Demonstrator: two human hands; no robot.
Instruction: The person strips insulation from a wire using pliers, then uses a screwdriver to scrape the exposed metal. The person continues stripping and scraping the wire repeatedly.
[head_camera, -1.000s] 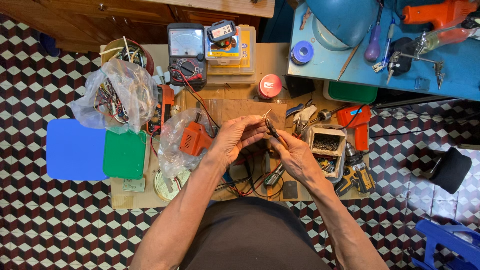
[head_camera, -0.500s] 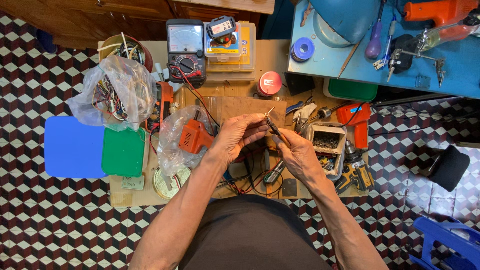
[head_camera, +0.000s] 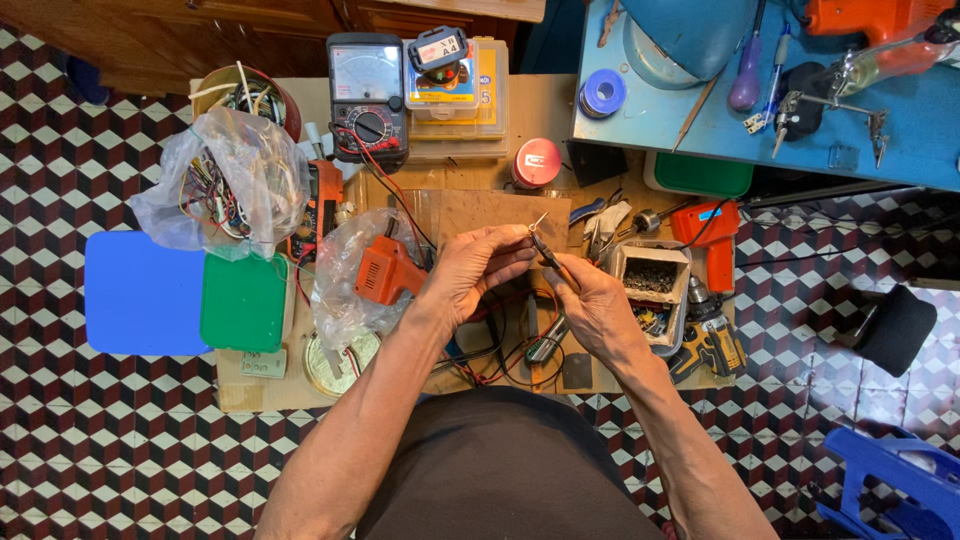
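Left hand (head_camera: 478, 268) pinching small wire end (head_camera: 538, 222) at 12 o'clock of centre | right hand (head_camera: 592, 300) gripping dark pliers (head_camera: 549, 254), touching wire | orange soldering gun (head_camera: 385, 271) lying at 9 o'clock | multimeter (head_camera: 368, 92) sitting at 11 o'clock

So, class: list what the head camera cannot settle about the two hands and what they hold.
- Small pale part in left hand: too small to identify, fingers cover it.
- Thin dark tool in right hand: its handle is hidden in the palm.
- Tangle of thin wires under the hands: ends hidden by the wrists.
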